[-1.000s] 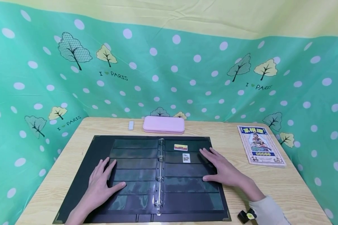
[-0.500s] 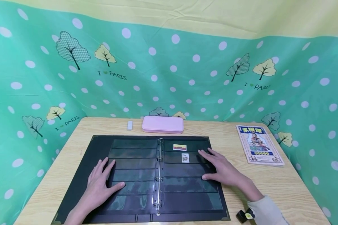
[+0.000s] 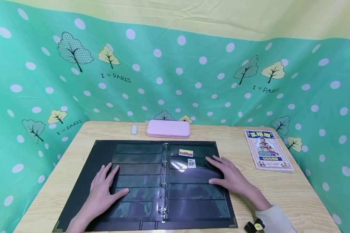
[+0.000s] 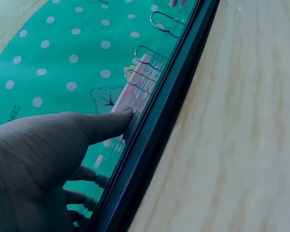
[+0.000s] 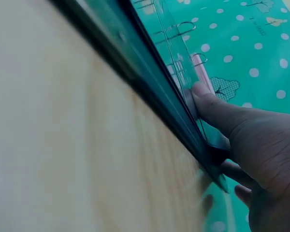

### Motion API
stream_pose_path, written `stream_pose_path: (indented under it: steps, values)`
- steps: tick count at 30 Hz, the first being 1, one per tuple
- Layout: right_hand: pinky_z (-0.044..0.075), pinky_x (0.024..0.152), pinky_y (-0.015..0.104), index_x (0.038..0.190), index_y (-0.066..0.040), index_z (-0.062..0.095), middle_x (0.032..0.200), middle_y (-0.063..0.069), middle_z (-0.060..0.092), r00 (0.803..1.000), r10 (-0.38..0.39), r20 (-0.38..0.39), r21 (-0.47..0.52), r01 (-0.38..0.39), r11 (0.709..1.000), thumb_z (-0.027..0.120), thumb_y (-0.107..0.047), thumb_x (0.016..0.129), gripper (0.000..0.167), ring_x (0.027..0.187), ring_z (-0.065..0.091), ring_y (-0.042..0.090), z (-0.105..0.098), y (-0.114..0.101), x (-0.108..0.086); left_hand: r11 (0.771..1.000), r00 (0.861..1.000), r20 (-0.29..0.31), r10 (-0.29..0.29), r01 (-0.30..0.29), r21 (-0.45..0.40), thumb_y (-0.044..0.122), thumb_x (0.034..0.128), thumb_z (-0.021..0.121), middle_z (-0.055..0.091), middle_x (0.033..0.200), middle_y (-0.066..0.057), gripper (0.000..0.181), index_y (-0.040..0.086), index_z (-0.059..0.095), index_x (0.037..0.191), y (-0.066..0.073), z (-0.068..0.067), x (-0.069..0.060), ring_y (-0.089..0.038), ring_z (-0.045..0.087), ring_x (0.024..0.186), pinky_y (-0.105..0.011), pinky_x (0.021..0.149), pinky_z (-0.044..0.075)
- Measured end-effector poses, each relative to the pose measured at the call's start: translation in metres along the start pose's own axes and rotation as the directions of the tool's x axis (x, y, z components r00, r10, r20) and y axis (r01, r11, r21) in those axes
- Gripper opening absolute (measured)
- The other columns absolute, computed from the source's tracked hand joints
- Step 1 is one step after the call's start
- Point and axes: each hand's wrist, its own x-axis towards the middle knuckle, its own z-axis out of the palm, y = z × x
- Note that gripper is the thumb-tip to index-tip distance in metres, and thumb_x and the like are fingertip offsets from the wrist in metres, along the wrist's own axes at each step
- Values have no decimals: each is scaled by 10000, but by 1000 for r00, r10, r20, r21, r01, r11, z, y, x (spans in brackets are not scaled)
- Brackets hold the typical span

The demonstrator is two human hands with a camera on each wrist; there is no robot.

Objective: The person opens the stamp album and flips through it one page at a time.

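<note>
In the head view, a ring-binder stamp album lies spread on the wooden table, the left hand and right hand resting on its sides, fingers apart. Left wrist view: thumb straight, touching the album. Right wrist view: likewise.

Pale right sleeve, black-and-yellow wrist camera

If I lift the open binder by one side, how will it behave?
The binder will probably fold at the middle, since it lies open on both sides of its rings. Its covers look flat and straight-edged, so likely stiff. The pages show glare, so they may be slippery.
</note>
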Motion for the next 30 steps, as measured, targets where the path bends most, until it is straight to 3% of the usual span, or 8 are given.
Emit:
stream_pose_path:
  steps: [9,14,18,21,23,25,28,30]
  values:
    - [470,1090,738,1668,-271,541,1624,132,578,997,20,-77,62,-15,998,901,-327,949,806,1458,512,482,9,-3,-4,1000,1000,12,-23,23,-11,555,890,898,244,1743,-356,1056,-28,458,1653,-4,1,-2,-620,91,1621,-858,1194,113]
    - [507,973,498,1670,-258,539,1509,-58,688,992,41,-116,117,-27,993,918,-263,929,832,1183,548,224,6,-7,-7,1000,1000,10,-16,16,1,552,894,897,249,1744,-349,1044,-23,464,1651,-1,0,-1,-616,95,1622,-854,1198,116]
    - [472,820,334,1667,-238,543,1300,6,738,987,61,-149,125,-42,991,917,-220,933,824,947,510,131,4,-12,-9,1000,1000,5,-9,9,6,549,889,899,247,1747,-345,1050,-26,461,1651,0,-1,1,-610,96,1624,-853,1201,115]
    - [524,785,328,1681,-180,513,1313,78,741,979,46,-197,133,-19,991,910,-100,929,854,910,603,184,5,-13,-9,1000,1000,7,-13,13,8,555,891,896,241,1750,-344,1056,-24,455,1656,2,-2,1,-609,92,1626,-852,1204,111]
    - [598,884,400,1693,-129,478,1509,142,679,974,22,-225,142,11,990,902,-14,909,899,1070,694,294,7,-14,-8,1000,1000,7,-14,14,8,557,895,892,241,1749,-346,1052,-23,455,1656,2,-2,1,-610,93,1625,-850,1207,109]
    - [595,1026,506,1712,-97,429,1674,174,529,969,7,-248,155,33,987,895,52,884,962,1314,660,398,8,-14,-9,1000,1000,1,-10,10,6,555,897,890,248,1745,-349,1044,-23,460,1653,1,-1,0,-611,98,1624,-849,1207,110]
    - [557,1081,569,1746,-101,349,1759,248,351,963,32,-267,200,23,980,892,83,870,1046,1426,588,461,8,-17,-13,1000,1000,-24,10,-10,-8,537,883,902,264,1732,-356,1040,-35,473,1639,-2,2,-1,-618,115,1613,-850,1196,114]
    - [613,1019,484,1771,-154,295,1738,265,369,962,82,-262,279,-6,960,879,92,880,1094,1282,697,404,8,-20,-18,999,998,-50,25,-26,-20,528,864,916,281,1725,-358,1042,-34,487,1629,-6,5,-1,-620,128,1611,-853,1195,120]
